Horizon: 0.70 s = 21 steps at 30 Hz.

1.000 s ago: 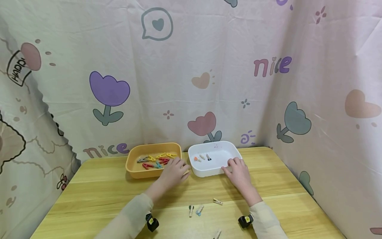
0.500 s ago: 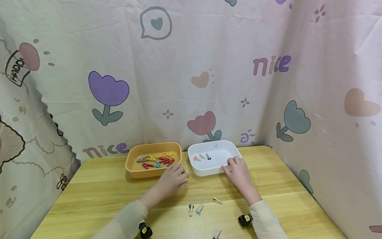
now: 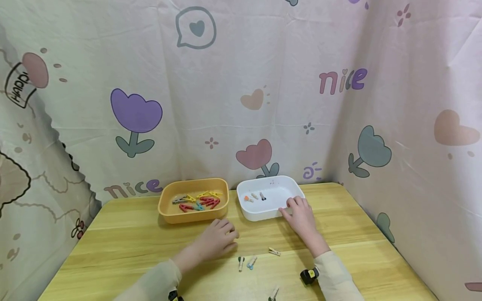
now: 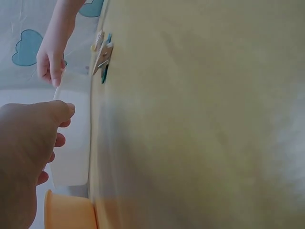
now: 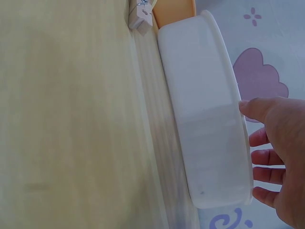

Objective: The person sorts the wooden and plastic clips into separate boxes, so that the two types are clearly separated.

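My left hand (image 3: 218, 238) hovers over the table in front of the orange tray (image 3: 193, 217), its fingers loosely bent and holding nothing. To its right lie two small wooden clothespins, one with a dark green decoration (image 3: 241, 264) and one with a blue decoration (image 3: 252, 263). My right hand (image 3: 301, 215) holds the front right rim of the white tray (image 3: 260, 216), thumb at the rim and fingers reaching over it; the right wrist view shows the fingertips partly hidden behind that rim. A few small decorated clothespins (image 3: 254, 196) lie inside the white tray.
Red, yellow, blue and grey plastic clothespins (image 3: 208, 202) lie in the orange tray. Another wooden clothespin (image 3: 274, 251) is on the table between the arms, and one more (image 3: 274, 294) lies near the bottom edge of view. A printed curtain (image 3: 211, 104) hangs behind the table.
My left hand has drawn back from the orange tray's front right corner, toward me and nearer the loose clothespins. My right hand has stayed at the white tray's rim.
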{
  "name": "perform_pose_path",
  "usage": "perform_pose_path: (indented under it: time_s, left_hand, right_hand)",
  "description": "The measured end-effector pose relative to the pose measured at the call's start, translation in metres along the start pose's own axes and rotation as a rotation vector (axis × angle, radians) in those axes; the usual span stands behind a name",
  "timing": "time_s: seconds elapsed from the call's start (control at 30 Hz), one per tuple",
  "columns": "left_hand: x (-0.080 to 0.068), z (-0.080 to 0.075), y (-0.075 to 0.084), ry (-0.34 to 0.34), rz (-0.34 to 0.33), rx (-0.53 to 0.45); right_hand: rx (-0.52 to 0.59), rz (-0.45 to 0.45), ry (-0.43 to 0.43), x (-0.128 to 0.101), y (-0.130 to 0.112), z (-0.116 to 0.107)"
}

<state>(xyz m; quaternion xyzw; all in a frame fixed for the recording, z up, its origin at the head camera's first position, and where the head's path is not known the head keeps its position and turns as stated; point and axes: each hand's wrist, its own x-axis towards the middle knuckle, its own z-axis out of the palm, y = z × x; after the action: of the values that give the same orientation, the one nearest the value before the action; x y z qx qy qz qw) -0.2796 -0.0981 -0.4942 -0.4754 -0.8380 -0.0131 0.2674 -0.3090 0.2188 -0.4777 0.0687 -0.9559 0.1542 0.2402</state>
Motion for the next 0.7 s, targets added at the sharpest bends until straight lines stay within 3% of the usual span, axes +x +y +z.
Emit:
perform_pose_path:
  time_s: [0.37, 0.7]
  left_hand:
    - [-0.005, 0.002, 0.016, 0.067, 0.155, 0.019]
    - [-0.008, 0.001, 0.024, 0.061, 0.195, 0.023]
  right_hand:
    - [0.005, -0.008, 0.016, 0.0, 0.0, 0.0]
    - [0.009, -0.01, 0.021, -0.001, 0.0, 0.0]
